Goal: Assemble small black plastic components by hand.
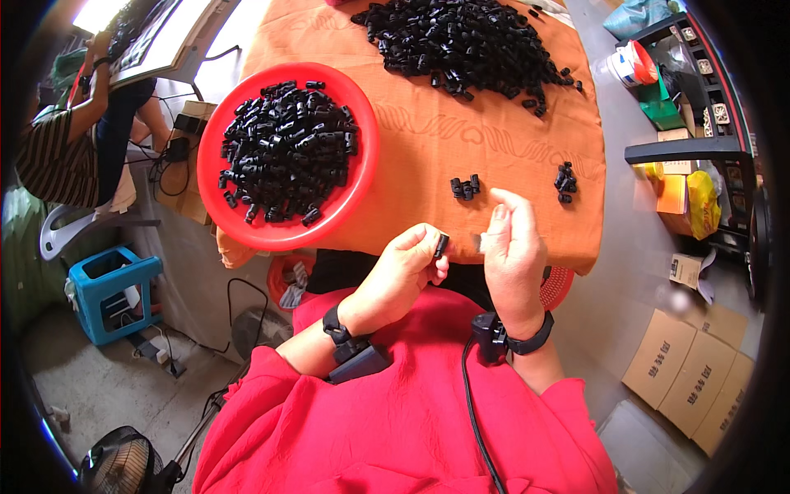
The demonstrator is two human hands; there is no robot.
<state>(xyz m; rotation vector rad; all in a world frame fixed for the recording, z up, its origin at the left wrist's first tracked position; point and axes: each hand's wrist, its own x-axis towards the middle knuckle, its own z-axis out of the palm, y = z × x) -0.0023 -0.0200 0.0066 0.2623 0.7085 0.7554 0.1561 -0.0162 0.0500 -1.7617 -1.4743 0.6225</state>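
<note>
My left hand (401, 270) is closed, pinching a small black cylindrical plastic piece (442, 245) between thumb and fingers above the table's near edge. To its right, apart from it, my right hand (514, 259) is raised with its fingers stretched out; a small blur by its fingers is too smeared to name. Just beyond my hands, a small group of black pieces (466, 188) lies on the orange tablecloth (411, 165). Another little cluster (565, 183) sits farther right. A red basin (372, 156) heaped with similar black pieces stands on the left.
A large pile of black pieces (457, 45) covers the table's far side. Left on the floor are a blue stool (107, 272), cables and a fan (123, 461). Another person (70, 156) sits at the far left. Cardboard boxes (699, 375) and a black shelf (699, 148) stand right.
</note>
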